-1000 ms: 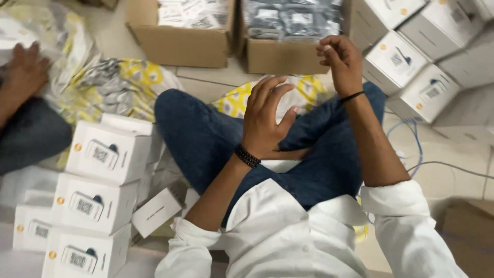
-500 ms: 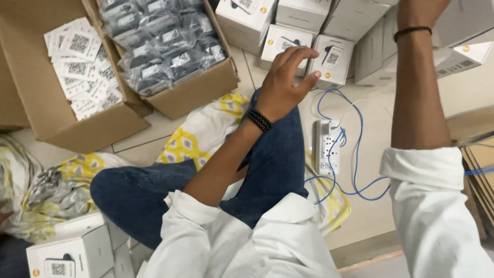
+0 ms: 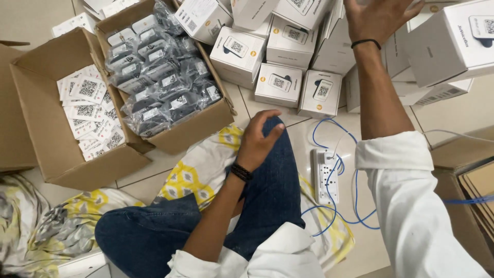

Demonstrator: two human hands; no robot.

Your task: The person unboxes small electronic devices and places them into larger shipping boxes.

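Your left hand (image 3: 257,141) rests curled on your knee (image 3: 275,170). Your right hand (image 3: 378,18), fingers spread, reaches the far white boxes (image 3: 303,36).

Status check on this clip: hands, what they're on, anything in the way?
Left hand empty, resting on knee. Right hand open, raised at stacked white boxes. Power strip and blue cable on floor between.

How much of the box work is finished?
Already done, it seems: many white boxes sit closed on the floor. Right now the right hand reaches up among the stacked ones; the left hand rests empty on the knee. Left over: a carton of grey bagged parts and another of cards.
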